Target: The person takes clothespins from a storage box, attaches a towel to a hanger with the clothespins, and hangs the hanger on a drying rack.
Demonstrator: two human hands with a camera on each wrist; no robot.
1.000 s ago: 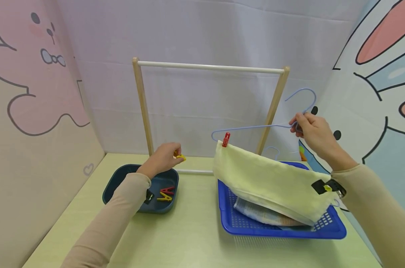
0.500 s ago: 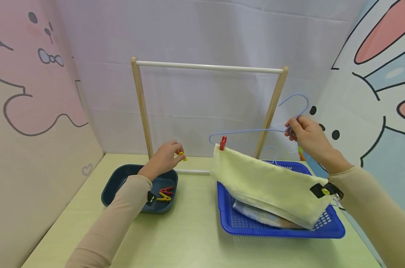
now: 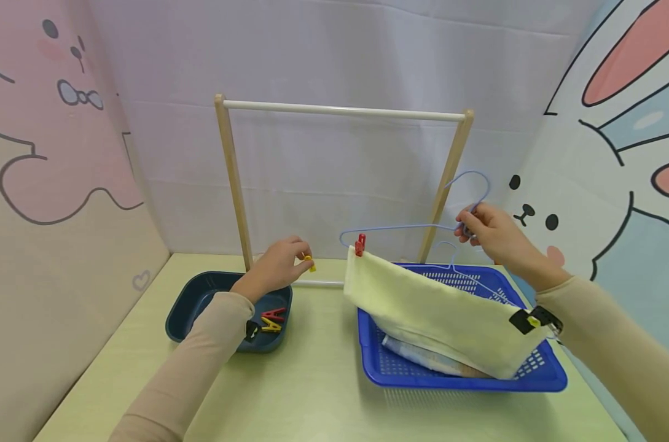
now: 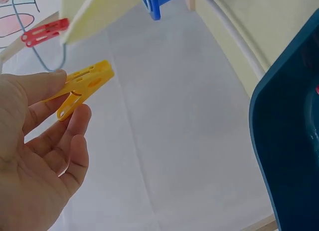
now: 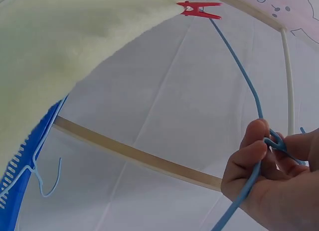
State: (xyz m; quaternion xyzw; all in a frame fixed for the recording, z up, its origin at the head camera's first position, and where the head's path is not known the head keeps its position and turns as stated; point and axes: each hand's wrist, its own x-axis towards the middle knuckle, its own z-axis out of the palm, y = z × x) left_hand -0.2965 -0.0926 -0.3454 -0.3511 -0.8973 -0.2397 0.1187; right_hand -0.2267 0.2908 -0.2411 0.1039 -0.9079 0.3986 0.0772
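Between the thumb and fingers of my left hand (image 3: 279,263) is a yellow clothespin (image 4: 81,92), pinched at its handle end. My right hand (image 3: 497,239) grips a light blue wire hanger (image 3: 400,227) at the neck, just below the hook. A red clothespin (image 3: 360,246) fastens one corner of a pale yellow towel (image 3: 428,301) to the hanger's left end. From there the towel slopes down to the right over the blue basket. The left hand, apart from the hanger, is to the left of the red clothespin.
The blue perforated basket (image 3: 370,371) holds a patterned cloth (image 3: 422,358) and another wire hanger (image 3: 452,261). At left stands a dark teal tray (image 3: 174,328) with red clothespins (image 3: 273,314) and yellow clothespins (image 3: 270,325). Behind is a wooden rack with a white rail (image 3: 345,110).
My right hand has lowered and shifted left, carrying the hanger and towel. More of the basket's back shows. My left hand has moved slightly right, its yellow clothespin now tipped downward.
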